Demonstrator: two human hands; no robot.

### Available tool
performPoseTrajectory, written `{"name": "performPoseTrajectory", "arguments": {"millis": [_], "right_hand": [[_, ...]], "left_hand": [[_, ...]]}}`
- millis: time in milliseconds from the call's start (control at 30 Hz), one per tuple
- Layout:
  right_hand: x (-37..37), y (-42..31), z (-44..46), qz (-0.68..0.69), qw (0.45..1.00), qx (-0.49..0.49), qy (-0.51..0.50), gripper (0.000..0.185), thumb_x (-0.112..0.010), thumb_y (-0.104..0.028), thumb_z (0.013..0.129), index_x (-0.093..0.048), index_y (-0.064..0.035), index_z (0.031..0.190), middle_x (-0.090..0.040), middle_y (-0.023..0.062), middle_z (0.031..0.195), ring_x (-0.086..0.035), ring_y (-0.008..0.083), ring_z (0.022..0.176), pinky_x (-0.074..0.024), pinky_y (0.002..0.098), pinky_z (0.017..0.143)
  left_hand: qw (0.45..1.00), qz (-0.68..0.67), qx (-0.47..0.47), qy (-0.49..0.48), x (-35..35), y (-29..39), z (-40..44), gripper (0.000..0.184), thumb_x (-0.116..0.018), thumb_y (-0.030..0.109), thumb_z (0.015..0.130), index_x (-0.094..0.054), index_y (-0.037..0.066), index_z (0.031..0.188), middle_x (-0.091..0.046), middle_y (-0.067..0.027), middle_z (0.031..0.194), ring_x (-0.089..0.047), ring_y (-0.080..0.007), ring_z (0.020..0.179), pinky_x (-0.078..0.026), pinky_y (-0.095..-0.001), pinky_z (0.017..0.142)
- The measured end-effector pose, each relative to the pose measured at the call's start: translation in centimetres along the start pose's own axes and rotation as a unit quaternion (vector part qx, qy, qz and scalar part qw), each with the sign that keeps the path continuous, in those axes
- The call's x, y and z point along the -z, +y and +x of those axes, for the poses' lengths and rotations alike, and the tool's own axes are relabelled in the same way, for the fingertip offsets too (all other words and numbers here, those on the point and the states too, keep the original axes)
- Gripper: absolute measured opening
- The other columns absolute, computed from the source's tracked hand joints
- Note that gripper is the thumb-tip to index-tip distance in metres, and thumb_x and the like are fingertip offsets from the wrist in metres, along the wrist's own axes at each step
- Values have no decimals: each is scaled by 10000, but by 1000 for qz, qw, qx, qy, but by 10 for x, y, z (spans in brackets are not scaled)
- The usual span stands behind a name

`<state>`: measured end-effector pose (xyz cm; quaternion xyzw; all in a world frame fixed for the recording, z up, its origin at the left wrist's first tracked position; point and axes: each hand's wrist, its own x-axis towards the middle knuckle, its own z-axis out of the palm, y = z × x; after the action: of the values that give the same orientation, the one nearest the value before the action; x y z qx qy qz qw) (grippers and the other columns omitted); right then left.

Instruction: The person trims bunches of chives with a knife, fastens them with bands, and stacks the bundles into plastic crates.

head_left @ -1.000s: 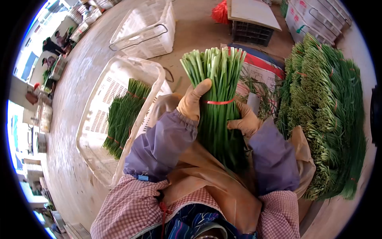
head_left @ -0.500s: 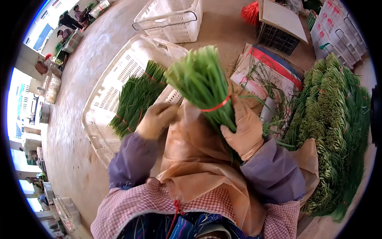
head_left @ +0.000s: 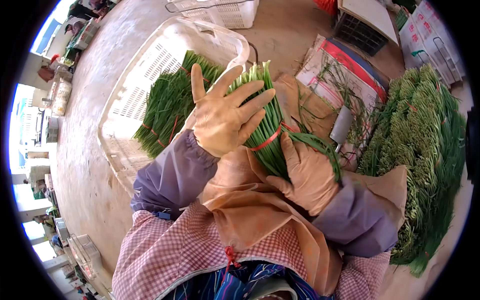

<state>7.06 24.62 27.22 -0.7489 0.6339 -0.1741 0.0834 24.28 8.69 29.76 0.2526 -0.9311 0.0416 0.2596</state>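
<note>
Green, slender stalks make up the bundle point(head_left: 272, 120) at the frame's centre, its long axis slanting from upper centre to lower right, pale cut ends upward. One thin red band point(head_left: 267, 142) circles it. Spread open, the left hand point(head_left: 222, 117) hides many upper stems; contact is unclear. The right hand point(head_left: 310, 175) grips the lower part, concealing the leaf tips. Upper left, a perforated white crate point(head_left: 131, 100) sits partly covered.

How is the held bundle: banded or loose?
Banded: a red band crosses the green bundle beside the right hand; its far side is hidden.
</note>
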Motion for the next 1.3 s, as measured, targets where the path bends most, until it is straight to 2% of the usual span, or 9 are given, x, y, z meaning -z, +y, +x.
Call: {"name": "performPoseTrajectory", "arguments": {"millis": [67,200,400,467,667,900,1000,1133,1300], "right_hand": [[35,18,10,11,994,-8,-111,682,-625,-458,893,-490,33,1347,-578,222,1010,-609,326,880,-511,446,660],[32,42,45,127,990,-5,67,657,-608,-474,915,-517,63,1282,-584,262,1112,-591,419,999,-499,465,863],[-21,30,71,169,984,55,-23,961,-725,-486,824,-279,46,1490,-369,286,1469,-397,445,1345,-347,450,1113],[-21,25,72,117,991,66,-29,973,-735,-459,815,-262,43,1501,-359,284,1482,-375,457,1360,-333,448,1128],[-41,29,70,238,966,56,88,919,-760,-425,741,-375,10,1453,-512,221,1341,-526,402,1196,-424,477,1020],[1,55,57,537,811,-178,147,166,-622,-76,966,-700,-6,1095,-707,51,994,-638,119,923,-511,264,842],[10,57,52,472,867,-151,55,151,-650,-73,948,-710,-8,1071,-707,25,949,-640,100,879,-518,248,818],[-1,66,54,571,798,-185,54,178,-631,-63,959,-687,-5,1118,-699,46,1003,-640,111,921,-522,257,832],[-6,72,54,527,827,-196,4,213,-630,-89,965,-663,13,1150,-684,62,1084,-627,125,988,-502,258,892]], "left_hand": [[1000,-10,-21,-13,-2,-6,5,331,-672,239,859,-712,264,1187,-682,5,1159,-540,-309,1232,44,-591,1161],[998,-17,-25,-55,-4,-12,7,407,-653,179,842,-683,286,1233,-638,9,1254,-501,-309,1273,91,-631,1136],[996,37,-76,-26,-11,-14,2,431,-593,259,876,-636,317,1301,-469,-6,1493,-287,-322,1456,182,-627,1118],[996,-12,-84,-6,-22,-24,-3,341,-572,266,888,-693,232,1205,-607,-9,1331,-386,-321,1406,129,-626,1132],[993,-87,-57,55,-39,-20,-1,199,-660,231,822,-724,124,976,-702,-3,942,-613,-265,1085,-137,-628,1115],[986,-146,-41,67,-41,-16,-2,112,-631,155,823,-704,103,891,-696,-30,920,-643,-258,938,-401,-500,1006],[980,-167,-51,95,-47,-17,-5,110,-651,146,784,-695,92,869,-690,-41,898,-645,-266,898,-434,-492,972],[978,-173,-48,107,-48,-14,-8,120,-660,116,736,-692,86,849,-687,-46,893,-642,-267,863,-446,-490,931],[972,-178,-53,145,-53,-17,-13,149,-670,91,684,-696,92,830,-685,-43,888,-637,-258,862,-447,-484,889]]}}
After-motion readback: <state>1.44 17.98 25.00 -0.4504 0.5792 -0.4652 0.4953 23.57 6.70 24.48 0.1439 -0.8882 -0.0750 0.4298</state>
